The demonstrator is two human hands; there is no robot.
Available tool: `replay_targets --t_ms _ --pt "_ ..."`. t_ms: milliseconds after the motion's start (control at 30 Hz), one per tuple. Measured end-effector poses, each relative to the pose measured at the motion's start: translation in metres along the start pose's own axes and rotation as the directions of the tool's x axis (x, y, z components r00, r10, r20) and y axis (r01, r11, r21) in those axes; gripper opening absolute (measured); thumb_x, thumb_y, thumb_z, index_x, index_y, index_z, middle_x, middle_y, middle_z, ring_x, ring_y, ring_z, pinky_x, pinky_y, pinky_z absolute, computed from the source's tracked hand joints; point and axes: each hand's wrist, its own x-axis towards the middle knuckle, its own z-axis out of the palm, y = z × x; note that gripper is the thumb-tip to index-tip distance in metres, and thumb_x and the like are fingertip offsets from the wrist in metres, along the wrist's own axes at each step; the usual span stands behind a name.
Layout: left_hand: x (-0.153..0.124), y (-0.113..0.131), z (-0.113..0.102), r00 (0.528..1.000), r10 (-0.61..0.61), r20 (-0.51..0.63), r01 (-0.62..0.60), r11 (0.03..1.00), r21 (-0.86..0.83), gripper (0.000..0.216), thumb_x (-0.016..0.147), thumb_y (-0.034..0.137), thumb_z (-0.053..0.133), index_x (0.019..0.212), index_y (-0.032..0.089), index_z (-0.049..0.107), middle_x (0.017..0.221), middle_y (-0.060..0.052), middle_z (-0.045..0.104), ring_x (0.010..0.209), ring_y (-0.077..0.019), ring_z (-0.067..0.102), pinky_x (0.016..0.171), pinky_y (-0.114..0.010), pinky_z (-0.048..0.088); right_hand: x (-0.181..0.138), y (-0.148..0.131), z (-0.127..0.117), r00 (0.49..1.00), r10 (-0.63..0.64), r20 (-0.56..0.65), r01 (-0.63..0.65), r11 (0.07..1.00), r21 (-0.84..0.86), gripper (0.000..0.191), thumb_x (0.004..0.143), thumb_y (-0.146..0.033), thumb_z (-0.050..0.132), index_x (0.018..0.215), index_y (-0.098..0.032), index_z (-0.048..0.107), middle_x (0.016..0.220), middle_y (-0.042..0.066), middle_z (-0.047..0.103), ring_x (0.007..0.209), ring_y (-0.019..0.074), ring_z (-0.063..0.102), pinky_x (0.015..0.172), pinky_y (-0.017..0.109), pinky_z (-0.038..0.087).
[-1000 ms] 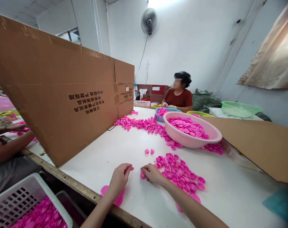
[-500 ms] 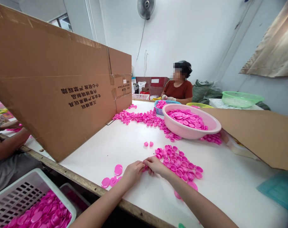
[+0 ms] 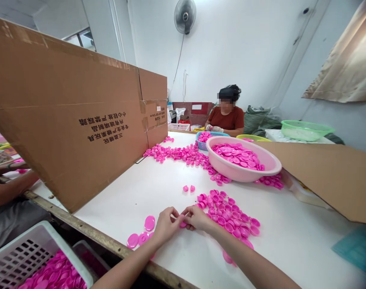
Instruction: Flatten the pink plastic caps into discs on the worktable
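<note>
My left hand (image 3: 165, 224) and my right hand (image 3: 197, 218) meet over the white table (image 3: 158, 188), fingers pinched together on a small pink plastic piece (image 3: 183, 224) between them. A pile of pink caps (image 3: 227, 218) lies just right of my right hand. Three flat pink lids (image 3: 142, 233) lie to the left of my left hand, near the table's front edge. Two loose pink caps (image 3: 189, 188) sit a little farther out.
A pink basin (image 3: 243, 170) of pink lids stands mid-table, with a trail of caps (image 3: 183, 153) behind it. A tall cardboard wall (image 3: 74, 120) stands left, a cardboard sheet (image 3: 327, 176) right. A white crate (image 3: 32, 257) of lids sits lower left. A person (image 3: 227, 114) sits opposite; another's arm (image 3: 8, 188) is at the left.
My left hand left the lids near the table edge and came right to meet my right hand; both now pinch one small pink piece. The lids lie uncovered.
</note>
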Motion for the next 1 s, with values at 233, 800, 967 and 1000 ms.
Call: replay_targets --t_ms 233,800,967,1000 --pt "0.034 0.012 0.016 0.981 -0.145 -0.132 0.181 0.928 0.325 0.028 0.081 0.039 0.032 0.090 0.021 0.050 0.094 -0.005 0.052 0.087 -0.0186 0.045 0.073 -0.030 0.033 -0.005 -0.018 -0.004 0.996 0.085 0.041 -0.082 0.994 -0.077 0.011 0.073 -0.013 0.051 0.084 -0.014 0.050 0.055 -0.002 0.059 0.047 0.0092 0.058 0.046 0.018 0.048" --pt "0.040 0.018 0.024 0.983 -0.156 -0.093 0.181 0.905 0.386 0.028 0.082 0.024 0.030 0.101 0.025 0.050 0.105 -0.005 0.043 0.096 -0.0184 0.037 0.079 -0.030 0.027 0.025 -0.015 -0.026 0.936 0.222 0.274 -0.152 0.955 -0.256 0.012 0.064 -0.018 0.059 0.055 -0.014 0.053 0.043 -0.003 0.056 0.039 0.0091 0.055 0.041 0.017 0.046" --pt "0.040 0.014 0.026 0.979 -0.166 -0.115 0.196 0.917 0.347 0.028 0.083 0.024 0.028 0.100 0.027 0.050 0.104 -0.004 0.043 0.096 -0.0181 0.037 0.080 -0.030 0.027 0.035 -0.028 -0.029 0.829 0.416 0.374 -0.233 0.865 -0.446 0.022 0.067 -0.017 0.055 0.046 -0.012 0.053 0.038 -0.001 0.054 0.036 0.0081 0.054 0.043 0.015 0.045" --pt "0.041 0.014 0.027 0.978 -0.171 -0.117 0.202 0.918 0.341 0.028 0.082 0.024 0.029 0.100 0.027 0.050 0.104 -0.004 0.043 0.096 -0.0181 0.037 0.080 -0.030 0.027 0.037 -0.031 -0.029 0.809 0.452 0.377 -0.245 0.841 -0.482 0.024 0.068 -0.018 0.055 0.044 -0.012 0.053 0.037 -0.001 0.054 0.036 0.0078 0.053 0.044 0.015 0.045"
